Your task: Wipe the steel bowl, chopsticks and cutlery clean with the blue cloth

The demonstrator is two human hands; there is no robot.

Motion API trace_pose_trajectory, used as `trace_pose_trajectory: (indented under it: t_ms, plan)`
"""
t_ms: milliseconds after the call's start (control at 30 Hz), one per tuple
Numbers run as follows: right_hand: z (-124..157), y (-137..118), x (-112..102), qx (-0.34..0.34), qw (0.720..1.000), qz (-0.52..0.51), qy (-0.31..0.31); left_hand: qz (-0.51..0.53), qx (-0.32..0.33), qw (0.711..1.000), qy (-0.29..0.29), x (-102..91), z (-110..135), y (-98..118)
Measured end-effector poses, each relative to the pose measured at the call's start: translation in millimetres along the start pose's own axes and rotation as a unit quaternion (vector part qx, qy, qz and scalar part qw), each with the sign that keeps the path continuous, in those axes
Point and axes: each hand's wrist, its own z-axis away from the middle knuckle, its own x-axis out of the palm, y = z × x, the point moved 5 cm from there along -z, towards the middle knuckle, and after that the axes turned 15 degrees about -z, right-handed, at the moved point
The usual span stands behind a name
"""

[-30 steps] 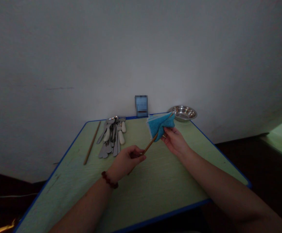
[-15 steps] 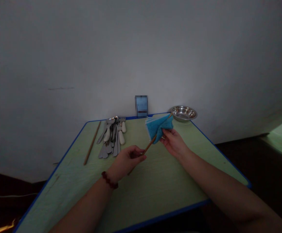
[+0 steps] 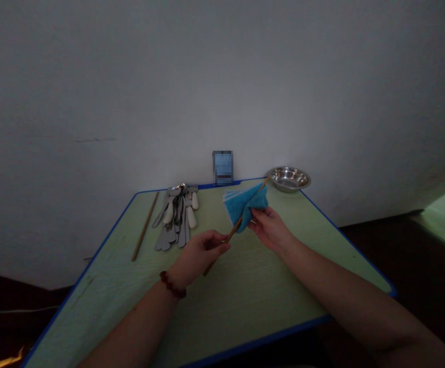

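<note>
One slim wooden stick [image 3: 234,231]: slanting above the middle of the green, blue-edged worktop [image 3: 268,296], as I am seeing it from here; its far end is poking out beyond a cloth. One left hand [image 3: 204,250], with dark red beaded bracelet [image 3: 172,285]: pinching the stick's nearer part between thumb and fingers. One right hand [image 3: 269,227]: closing on the blue cloth [image 3: 241,204], which is folding around the stick's farther part, its pale layered edge showing. One second stick [image 3: 145,227]: lying alone near the worktop's left side. One heap of cutlery [image 3: 176,217], some handles white: resting just beside it. One shiny metal bowl [image 3: 289,180]: sitting at the far right corner. One blurred panel [image 3: 223,167]: standing upright by the wall [image 3: 222,76].
</note>
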Motion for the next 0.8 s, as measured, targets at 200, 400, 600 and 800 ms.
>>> trace_pose_trajectory:
  t_ms: [200,400,600,800]
  plan:
    - [1.1,0.7,1.0,-0.002,1.0,-0.006,0.002,-0.021,0.004,1.0,-0.004,-0.2,1.6,-0.1]
    - [3.0,4.0,3.3,0.011,1.0,-0.003,-0.006,-0.019,0.004,1.0,-0.006,-1.2,1.9,3.2]
    - [1.8,0.8,2.3,-0.002,1.0,0.009,-0.016,-0.02,0.006,1.0,-0.005,-1.6,1.3,2.5]
    - [-4.3,-9.1,-2.7,-0.029,0.999,0.006,-0.013,-0.016,-0.009,1.0,-0.012,-1.5,2.7,0.8]
